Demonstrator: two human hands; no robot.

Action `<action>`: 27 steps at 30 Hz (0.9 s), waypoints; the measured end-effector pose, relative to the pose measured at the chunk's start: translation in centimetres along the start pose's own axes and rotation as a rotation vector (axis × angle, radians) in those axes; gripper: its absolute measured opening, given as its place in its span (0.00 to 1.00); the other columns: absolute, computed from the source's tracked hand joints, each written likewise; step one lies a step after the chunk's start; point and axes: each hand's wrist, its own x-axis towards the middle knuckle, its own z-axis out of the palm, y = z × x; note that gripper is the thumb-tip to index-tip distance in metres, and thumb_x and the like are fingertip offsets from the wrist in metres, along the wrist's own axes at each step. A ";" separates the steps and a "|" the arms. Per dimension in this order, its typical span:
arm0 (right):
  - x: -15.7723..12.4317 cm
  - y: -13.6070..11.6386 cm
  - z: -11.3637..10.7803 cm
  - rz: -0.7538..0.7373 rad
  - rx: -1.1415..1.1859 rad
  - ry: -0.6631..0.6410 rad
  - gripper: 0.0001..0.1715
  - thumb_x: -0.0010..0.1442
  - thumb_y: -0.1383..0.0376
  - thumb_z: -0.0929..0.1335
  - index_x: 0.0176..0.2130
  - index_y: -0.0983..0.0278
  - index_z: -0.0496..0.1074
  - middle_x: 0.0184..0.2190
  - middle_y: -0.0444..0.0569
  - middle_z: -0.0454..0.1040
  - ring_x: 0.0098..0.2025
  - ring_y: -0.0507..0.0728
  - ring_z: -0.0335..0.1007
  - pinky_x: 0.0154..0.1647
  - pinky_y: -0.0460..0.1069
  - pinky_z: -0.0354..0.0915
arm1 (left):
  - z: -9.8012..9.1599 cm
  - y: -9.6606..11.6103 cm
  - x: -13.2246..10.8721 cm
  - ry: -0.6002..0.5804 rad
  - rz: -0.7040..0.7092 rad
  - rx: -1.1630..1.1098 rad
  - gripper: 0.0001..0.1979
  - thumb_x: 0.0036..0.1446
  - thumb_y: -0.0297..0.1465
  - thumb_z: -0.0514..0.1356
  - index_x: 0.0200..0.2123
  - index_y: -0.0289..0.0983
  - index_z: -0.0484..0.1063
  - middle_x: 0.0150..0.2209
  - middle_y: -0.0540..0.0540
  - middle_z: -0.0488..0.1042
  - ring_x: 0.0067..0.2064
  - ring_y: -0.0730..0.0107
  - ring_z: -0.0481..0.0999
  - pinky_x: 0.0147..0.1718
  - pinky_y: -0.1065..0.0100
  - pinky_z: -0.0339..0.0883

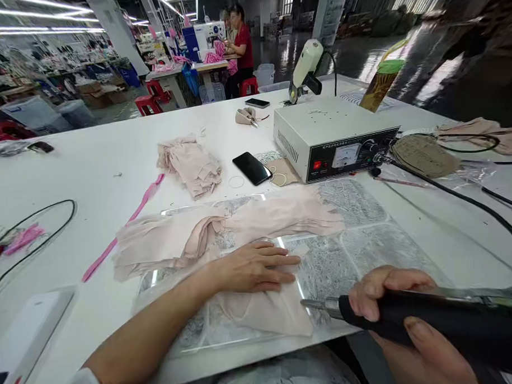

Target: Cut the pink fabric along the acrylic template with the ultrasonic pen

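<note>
My left hand point(258, 266) lies flat with fingers stretched out on a pale pink piece of thin fabric point(272, 312), which rests on a grey marbled board point(334, 262). In my right hand point(394, 299) is a black ultrasonic cutting tool point(436, 311), my fingers wrapped round its handle. Its metal tip points left, close to the fabric's right edge; whether it touches, I cannot tell. Beyond my left hand, stacked pale pink fabric pieces point(286, 213) lie across the board, with another fanned stack point(157, 240) to their left.
A control box point(338, 133) with a dial stands behind the board, its black cable trailing right. Around it are a phone point(252, 168), a fabric pile point(190, 166), a pink strip point(123, 227) and a jar point(381, 85). A person point(242, 44) sits at a sewing machine further back.
</note>
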 end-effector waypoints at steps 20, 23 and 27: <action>-0.1 -0.2 0.1 -0.016 0.007 -0.011 0.09 0.57 0.59 0.68 0.39 0.58 0.69 0.29 0.45 0.67 0.24 0.52 0.65 0.25 0.51 0.68 | -0.3 -0.2 0.0 0.017 -0.012 -0.050 0.15 0.68 0.37 0.52 0.54 0.45 0.71 0.62 0.49 0.64 0.63 0.64 0.62 0.63 0.63 0.49; -0.2 0.1 0.0 -0.022 0.017 -0.011 0.09 0.58 0.59 0.67 0.40 0.58 0.68 0.29 0.46 0.67 0.26 0.52 0.65 0.26 0.51 0.68 | -0.2 -0.2 -0.1 0.017 -0.020 -0.051 0.15 0.68 0.38 0.52 0.53 0.46 0.71 0.61 0.49 0.64 0.63 0.64 0.62 0.63 0.63 0.50; 0.1 0.2 0.2 -0.030 0.028 -0.023 0.09 0.57 0.59 0.68 0.39 0.58 0.69 0.29 0.46 0.67 0.24 0.52 0.65 0.24 0.51 0.67 | -0.1 -0.2 -0.2 -0.003 -0.033 -0.050 0.15 0.68 0.38 0.51 0.54 0.46 0.70 0.63 0.50 0.62 0.63 0.64 0.62 0.63 0.63 0.48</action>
